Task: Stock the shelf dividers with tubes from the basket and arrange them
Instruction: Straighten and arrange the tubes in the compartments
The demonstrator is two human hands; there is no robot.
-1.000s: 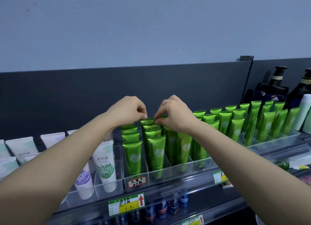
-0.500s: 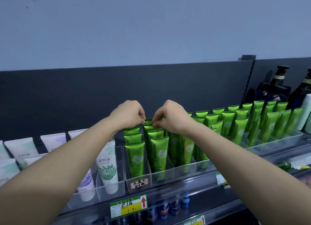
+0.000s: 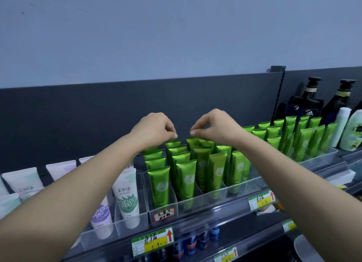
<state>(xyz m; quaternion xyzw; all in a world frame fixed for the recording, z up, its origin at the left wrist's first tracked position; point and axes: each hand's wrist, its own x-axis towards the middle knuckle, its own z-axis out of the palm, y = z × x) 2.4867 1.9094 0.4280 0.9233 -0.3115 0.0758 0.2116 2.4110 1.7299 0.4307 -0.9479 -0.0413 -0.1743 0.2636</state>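
Big grey wall (image 3: 176, 36) took up the top half, with a dark back panel (image 3: 78, 115) under it. Clear dividers (image 3: 215, 195) ran from 8 to 3 o'clock, packed with upright green tubes (image 3: 160, 185) in the middle, white tubes (image 3: 127, 199) at 8, pump bottles (image 3: 309, 103) at 2. Forearms (image 3: 68, 193) cut across the front rows. Left hand (image 3: 154, 128) and right hand (image 3: 213, 126) sat close together near centre, right over the rearmost tube tops, fingers curled, tips together. Couldn't tell if either actually pinched a tube. Price tag (image 3: 152, 240) at 6.
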